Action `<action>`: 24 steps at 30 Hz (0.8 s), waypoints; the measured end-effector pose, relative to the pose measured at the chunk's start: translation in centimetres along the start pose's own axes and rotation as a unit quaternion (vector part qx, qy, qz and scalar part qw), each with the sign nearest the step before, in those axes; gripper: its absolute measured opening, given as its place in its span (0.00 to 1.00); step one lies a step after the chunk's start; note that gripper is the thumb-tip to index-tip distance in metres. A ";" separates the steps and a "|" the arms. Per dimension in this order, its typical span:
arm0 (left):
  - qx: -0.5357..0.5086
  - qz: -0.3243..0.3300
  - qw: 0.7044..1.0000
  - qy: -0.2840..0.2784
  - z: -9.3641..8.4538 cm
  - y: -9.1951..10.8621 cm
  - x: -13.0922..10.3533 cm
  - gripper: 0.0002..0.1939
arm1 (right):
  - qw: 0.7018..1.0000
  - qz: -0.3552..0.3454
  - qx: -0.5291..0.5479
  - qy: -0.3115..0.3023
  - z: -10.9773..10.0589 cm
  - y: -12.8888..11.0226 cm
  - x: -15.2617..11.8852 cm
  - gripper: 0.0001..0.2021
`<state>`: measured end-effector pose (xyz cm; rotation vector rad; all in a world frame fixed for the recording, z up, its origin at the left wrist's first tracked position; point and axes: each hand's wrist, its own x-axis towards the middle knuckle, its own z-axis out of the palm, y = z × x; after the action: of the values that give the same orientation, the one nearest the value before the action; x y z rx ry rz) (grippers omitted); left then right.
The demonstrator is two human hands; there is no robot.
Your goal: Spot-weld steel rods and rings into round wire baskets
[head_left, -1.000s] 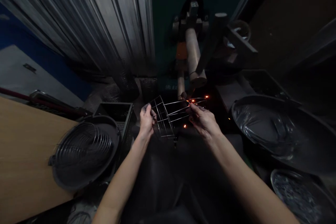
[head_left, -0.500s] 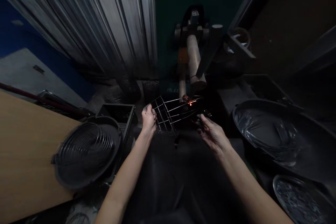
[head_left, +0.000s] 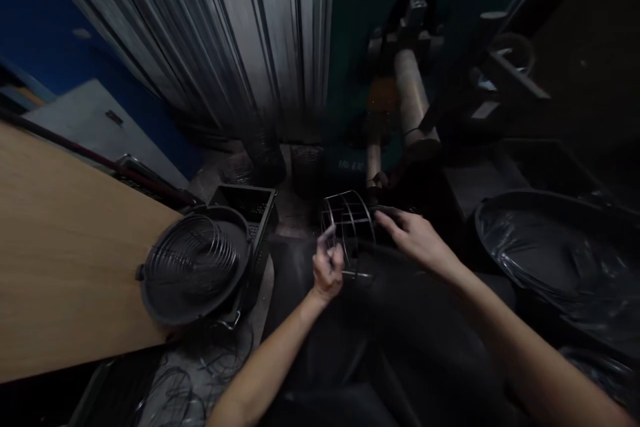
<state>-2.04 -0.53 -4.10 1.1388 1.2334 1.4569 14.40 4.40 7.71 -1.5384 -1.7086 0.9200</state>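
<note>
A curved wire rack is in front of me, below the welding machine's lower electrode arm. My left hand is at the rack's near left side, with a finger raised and the others curled; blur hides whether it grips a wire. My right hand is at the rack's right side, its fingers pressed together near the rack's upper right edge. What those fingers hold is too dark to make out. The thick upper cylinder of the machine hangs above and to the right.
On the left, a round black tub holds wire rings, beside a dark crate and a wooden board. A large plastic-lined tub stands on the right. Loose wires lie at lower left.
The orange sparks at the electrode are gone. The rack has turned and come off the electrode toward me. Both hands are nearer each other, and the view has shifted left.
</note>
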 end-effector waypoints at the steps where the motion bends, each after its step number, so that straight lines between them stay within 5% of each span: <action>1: 0.010 0.022 0.999 -0.047 -0.4 -0.4 -0.9 0.23 | 0.999 0.036 0.023 -0.029 0.1 0.6 0.4 0.19; 3: 0.018 0.049 0.994 -0.091 -1.4 -0.8 -1.6 0.24 | 0.991 0.081 0.081 -0.064 0.5 2.2 0.3 0.23; 5: 0.011 0.017 0.999 -0.031 -2.5 -0.8 -0.8 0.25 | 0.987 0.081 0.116 -0.071 1.4 4.0 -1.0 0.24; 7: -0.033 -0.093 0.994 0.042 -3.3 -0.6 0.9 0.24 | 0.989 0.061 0.117 -0.074 2.9 5.8 -3.1 0.21; 10: -0.155 -0.278 0.947 0.035 -3.4 0.1 3.4 0.22 | 0.996 0.033 0.068 -0.050 5.7 8.0 -6.6 0.17; 14: -0.250 -0.348 0.897 0.112 -1.9 1.0 4.5 0.13 | 0.999 -0.030 -0.002 -0.029 7.1 9.5 -10.4 0.16; 17: -0.262 -0.325 0.897 0.147 -0.5 1.3 3.7 0.09 | 0.998 -0.040 -0.039 0.010 3.6 11.6 -13.4 0.17; 19: -0.263 -0.299 0.903 0.161 0.4 1.3 3.0 0.12 | 0.984 0.016 -0.111 0.141 -1.0 14.4 -16.0 0.17; 21: -0.249 -0.261 0.914 0.186 1.1 1.3 2.4 0.15 | 0.921 0.125 -0.223 0.294 -6.0 18.0 -18.8 0.16; 24: -0.207 -0.196 0.940 0.187 1.9 1.4 2.0 0.20 | 0.864 0.284 -0.256 0.326 -11.4 23.1 -22.3 0.15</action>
<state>-0.67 1.59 -2.34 0.3153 1.2364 1.5586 38.52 -15.51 -5.82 -2.4330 -1.0381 0.1026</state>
